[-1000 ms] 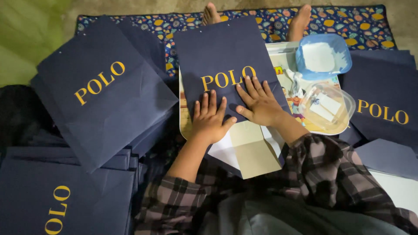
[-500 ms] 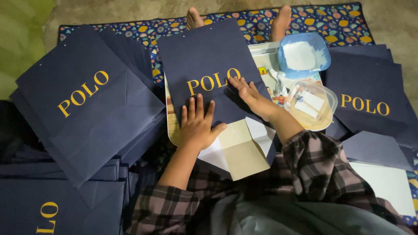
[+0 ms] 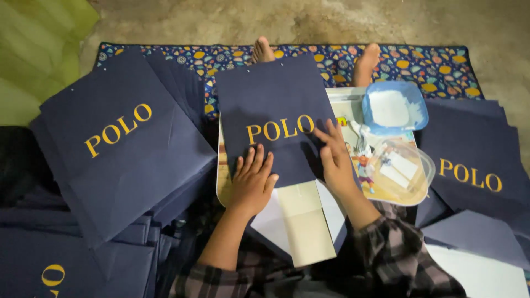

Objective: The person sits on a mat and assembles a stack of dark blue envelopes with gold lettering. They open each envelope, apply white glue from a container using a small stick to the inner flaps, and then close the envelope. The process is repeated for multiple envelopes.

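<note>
A flat navy paper bag (image 3: 276, 105) with gold lettering lies on a pale board (image 3: 222, 182) in front of me. My left hand (image 3: 253, 181) rests flat, fingers spread, on the bag's lower left part. My right hand (image 3: 334, 159) presses on its lower right edge, fingers spread. Below both hands the bag's unfolded cream and white bottom flaps (image 3: 301, 223) stick out toward me. My two bare feet (image 3: 263, 51) show beyond the bag's top edge.
A pile of the same navy bags (image 3: 127, 160) sits at the left, more navy bags (image 3: 475, 165) at the right. A blue tub lid (image 3: 395, 107) and a clear container (image 3: 400, 171) sit on the board's right. A patterned mat (image 3: 425, 63) lies underneath.
The view has shifted a little. My right hand has slid along the bag's lower right edge; my left hand stays flat on the bag.
</note>
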